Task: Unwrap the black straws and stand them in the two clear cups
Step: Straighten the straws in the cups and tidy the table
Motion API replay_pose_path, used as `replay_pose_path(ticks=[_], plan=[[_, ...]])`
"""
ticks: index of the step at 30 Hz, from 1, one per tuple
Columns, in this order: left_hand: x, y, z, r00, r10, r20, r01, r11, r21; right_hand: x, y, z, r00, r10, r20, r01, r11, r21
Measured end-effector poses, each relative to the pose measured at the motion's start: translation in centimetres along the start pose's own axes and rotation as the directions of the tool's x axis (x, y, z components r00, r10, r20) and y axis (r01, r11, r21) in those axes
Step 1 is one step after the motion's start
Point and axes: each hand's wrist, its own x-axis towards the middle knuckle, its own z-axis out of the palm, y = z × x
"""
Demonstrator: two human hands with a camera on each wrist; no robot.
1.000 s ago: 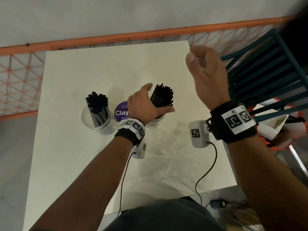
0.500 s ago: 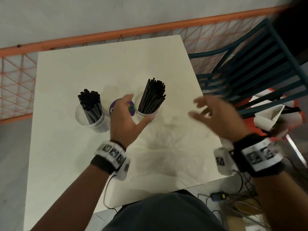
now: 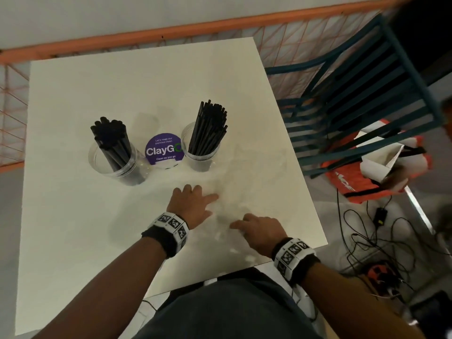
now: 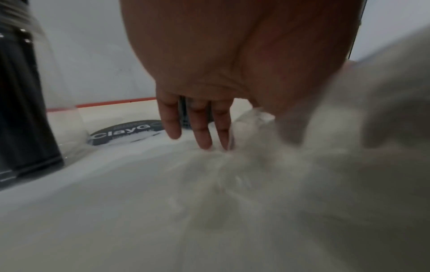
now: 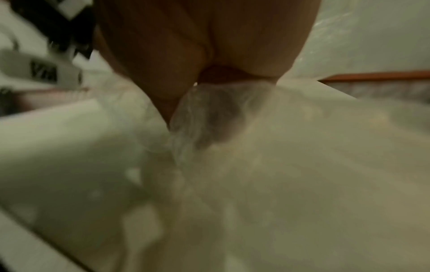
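Observation:
Two clear cups stand on the white table (image 3: 73, 216), each full of upright black straws: the left cup (image 3: 107, 167) with its straws (image 3: 110, 138), and the right cup (image 3: 199, 161) with its straws (image 3: 210, 128). Crumpled clear plastic wrap (image 3: 247, 192) lies in front of the right cup. My left hand (image 3: 200, 195) lies on the wrap's left part, and its straight fingers (image 4: 202, 136) touch the film. My right hand (image 3: 238, 225) is near the table's front edge, fingers curled round a bunch of the wrap (image 5: 204, 114). No loose straws show.
A round purple ClayGo sticker (image 3: 164, 149) lies between the cups. A teal slatted chair (image 3: 354, 99) stands right of the table. Beyond it are an orange bag (image 3: 347, 182) and cables (image 3: 381, 236) on the floor. An orange mesh fence (image 3: 14, 94) runs behind and to the left.
My left hand let go of the right cup's straws and came down onto the wrap. The right hand dropped from mid-air to the table and took hold of the wrap.

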Motion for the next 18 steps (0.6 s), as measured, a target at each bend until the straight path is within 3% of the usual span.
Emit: replay_pose_path(ticks=[2,4,7,9,11,12,13,14,16,18], plan=[[-0.1,0.6,-0.8,0.992,0.121,0.040,-0.117,0.988,-0.096,-0.7,0.0,-0.9,0.988,0.103,-0.111,-0.090,0.989,0.115],[-0.9,1.5,-1.2,0.953,0.300,-0.030,-0.298,0.923,-0.244,-1.1,0.0,-1.5,0.972,0.144,-0.186,-0.123,0.985,0.120],[-3.2,3.2,-1.8,0.867,0.487,-0.101,-0.476,0.755,-0.451,-1.3,-0.1,-2.1,0.996,0.069,-0.062,-0.056,0.979,0.195],[-4.6,3.8,-1.9,0.865,0.462,-0.196,-0.481,0.650,-0.588,-1.5,-0.5,-2.1,0.997,0.061,0.047,-0.074,0.928,0.365],[-5.8,3.8,-2.3,0.895,0.322,-0.310,-0.442,0.533,-0.722,-2.5,-1.3,-2.1,0.977,0.193,-0.088,-0.112,0.823,0.557],[-6.6,3.7,-2.8,0.908,0.250,-0.337,-0.416,0.437,-0.797,-2.9,-1.7,-2.4,0.939,0.299,-0.169,-0.104,0.718,0.689],[-7.3,3.9,-3.4,0.921,0.233,-0.313,-0.379,0.341,-0.860,-3.4,-2.4,-2.8,0.889,0.416,-0.194,-0.060,0.523,0.850],[-8.0,4.4,-3.9,0.912,0.258,-0.317,-0.380,0.244,-0.892,-4.0,-3.2,-3.4,0.849,0.497,-0.176,0.043,0.267,0.963],[-9.0,6.2,-5.0,0.901,0.260,-0.347,-0.395,0.165,-0.904,-4.9,-4.9,-4.6,0.830,0.540,-0.140,0.241,-0.120,0.963],[-9.4,7.6,-5.9,0.904,0.178,-0.388,-0.400,0.037,-0.916,-5.8,-6.8,-5.6,0.824,0.550,-0.138,0.342,-0.290,0.894]])
